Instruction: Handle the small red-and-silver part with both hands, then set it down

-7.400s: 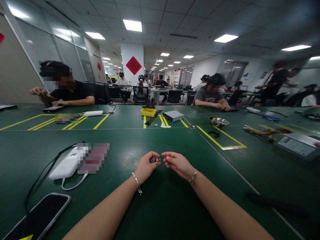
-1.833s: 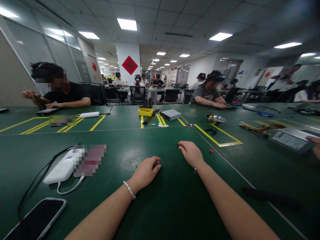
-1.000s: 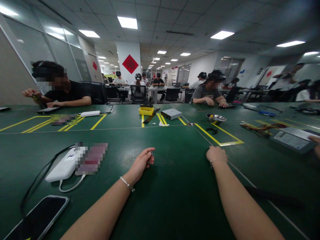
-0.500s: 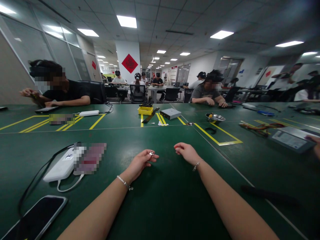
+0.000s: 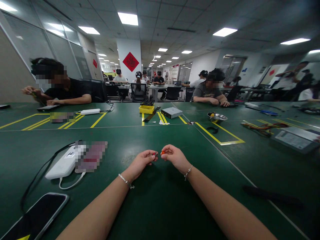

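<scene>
My left hand is closed in a pinch just above the green table. Between its fingertips sits a small shiny metal piece, dark with a touch of red; its kind is too small to make out. Facing it, my right hand pinches a small orange piece, mostly covered by the fingers. The two sets of fingertips are close together with a narrow gap between them. Both wrists wear a thin bracelet.
Left of me lie a white power bank with cables and a black phone. Ahead are a yellow bin, a grey metal box and a steel bowl. A power supply unit sits right. Co-workers sit across.
My right hand has moved left, close to my left hand, and an orange piece now shows in its fingers. The left hand stays nearly in place, its metal piece turned.
</scene>
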